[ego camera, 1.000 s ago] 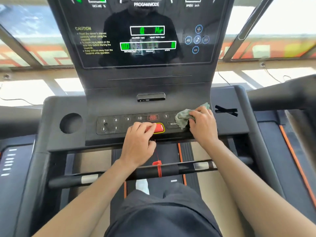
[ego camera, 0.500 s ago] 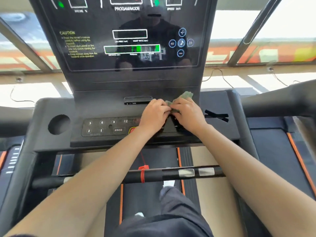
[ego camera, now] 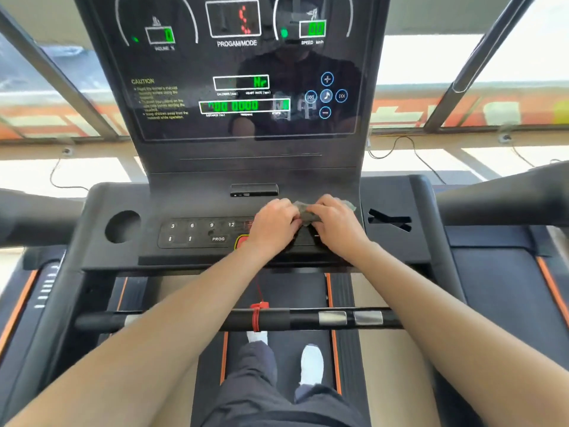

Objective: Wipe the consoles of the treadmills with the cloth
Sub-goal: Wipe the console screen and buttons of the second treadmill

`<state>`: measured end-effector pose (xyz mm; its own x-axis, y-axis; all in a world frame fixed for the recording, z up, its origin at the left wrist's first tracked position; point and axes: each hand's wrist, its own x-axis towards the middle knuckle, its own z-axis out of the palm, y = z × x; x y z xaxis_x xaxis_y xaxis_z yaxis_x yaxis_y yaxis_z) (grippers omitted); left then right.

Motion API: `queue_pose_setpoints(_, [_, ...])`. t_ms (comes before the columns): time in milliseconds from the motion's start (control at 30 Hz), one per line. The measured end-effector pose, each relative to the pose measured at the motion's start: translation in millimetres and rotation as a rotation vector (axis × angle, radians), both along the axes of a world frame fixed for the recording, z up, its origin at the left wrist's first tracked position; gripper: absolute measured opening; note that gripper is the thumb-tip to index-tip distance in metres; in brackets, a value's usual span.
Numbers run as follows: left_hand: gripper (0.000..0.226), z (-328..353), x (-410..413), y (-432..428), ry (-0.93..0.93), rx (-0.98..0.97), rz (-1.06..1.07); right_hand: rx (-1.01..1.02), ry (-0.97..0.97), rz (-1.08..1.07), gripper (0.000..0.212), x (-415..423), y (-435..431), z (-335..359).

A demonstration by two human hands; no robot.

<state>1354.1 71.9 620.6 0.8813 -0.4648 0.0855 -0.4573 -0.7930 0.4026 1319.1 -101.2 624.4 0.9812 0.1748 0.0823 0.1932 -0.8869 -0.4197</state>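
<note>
— Whereabouts, the crumpled grey-green cloth (ego camera: pixel 305 214)?

— Bunched between the two hands, low on the black plastic treadmill console (ego camera: pixel 184 197). Just below the small dark slot (ego camera: pixel 254 190) and over the right end of the flat black button panel (ego camera: pixel 200 232).

— Left hand (ego camera: pixel 272 224)?

— Knuckles up, fingers (ego camera: pixel 289 211) curled in tight, gripping the left side of the cloth. Covering the middle of the panel and part of the red oval stop button (ego camera: pixel 241 241).

— Right hand (ego camera: pixel 335 226)?

— Much the same. Fingers (ego camera: pixel 321 206) bent under and clasped on the right side of the cloth. A pale corner of fabric poking out past the knuckles, towards the X-shaped cut-out (ego camera: pixel 389 220).

— Thumbs?

— Hidden beneath the hands. Cannot tell how placed.

— Cloth pressed flat to the console or lifted off it?

— Cannot tell. Both wrists low over the panel's front edge.

— And round about?

— Round cup hole (ego camera: pixel 123 226) at the console's left end, well apart from the hands. Glossy dark display screen (ego camera: pixel 246 72) upright above, green digits lit, "PROGAM/MODE" in white. Nearer the body, a black crossbar (ego camera: pixel 200 320) with a red cord (ego camera: pixel 256 315) wound round it. Beneath, white shoes (ego camera: pixel 311 363) on the black belt.
</note>
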Motion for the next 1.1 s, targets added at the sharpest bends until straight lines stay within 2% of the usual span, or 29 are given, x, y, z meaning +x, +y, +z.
queue_pose_setpoints(133, [0.01,9.3,34.4,-5.3,-0.001,-0.027,0.014,-0.041,-0.003,-0.072,0.034,32.9,1.5,8.7])
queue_pose_setpoints(333, [0.019,5.3,47.4,-10.3,0.005,-0.05,-0.138,-0.184,-0.035,-0.213,0.029,29.9,-2.7,17.2])
queue_pose_setpoints(500, [0.02,-1.7,39.3,-21.7,0.064,-0.055,-0.27,-0.239,0.027,-0.289,0.026,5.2,-9.1,14.0])
queue_pose_setpoints(633, [0.02,-6.1,22.3,-22.9,0.097,-0.084,-0.355,-0.185,0.086,-0.368,0.025,-29.1,-2.8,9.5])
queue_pose_setpoints(733, [0.015,-10.7,-0.7,-16.5,0.077,-0.118,-0.396,-0.145,0.061,-0.435,0.023,-58.3,4.2,0.5])
queue_pose_setpoints(900, [0.02,-19.3,-33.7,-2.5,-0.056,-0.126,-0.431,-0.052,-0.024,-0.528,0.024,-93.9,22.2,-16.0])
queue_pose_setpoints(1033, [0.009,-31.9,-45.5,10.9,-0.17,-0.131,-0.432,0.031,-0.074,-0.556,0.028,-101.9,38.2,-28.2])
queue_pose_setpoints(1100, [0.011,-38.5,-51.7,20.1,-0.199,-0.125,-0.417,0.072,-0.109,-0.536,0.027,-103.5,44.4,-33.7])
